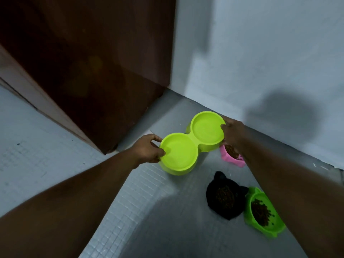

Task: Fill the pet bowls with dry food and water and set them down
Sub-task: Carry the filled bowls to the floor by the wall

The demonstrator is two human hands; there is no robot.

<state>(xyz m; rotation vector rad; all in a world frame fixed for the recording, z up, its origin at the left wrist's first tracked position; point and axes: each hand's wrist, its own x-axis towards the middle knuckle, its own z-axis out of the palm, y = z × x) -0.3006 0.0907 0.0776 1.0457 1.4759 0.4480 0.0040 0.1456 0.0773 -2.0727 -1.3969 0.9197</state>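
Note:
A lime-green double pet bowl point(191, 144) is held low over the tiled floor near the wall corner; both wells seem to hold clear water. My left hand point(147, 149) grips the near-left rim, thumb inside the well. My right hand point(231, 133) grips the far-right rim. On the floor to the right stand three bowls with dry food: a pink one point(232, 157) partly hidden by my right arm, a black cat-shaped one point(225, 198), and a green one point(262, 213). Whether the double bowl touches the floor I cannot tell.
A dark brown wooden door point(89, 62) stands open on the left, its bottom corner close to the double bowl. A pale wall point(260, 53) runs behind and to the right. Grey tiled floor point(149, 211) lies between my arms.

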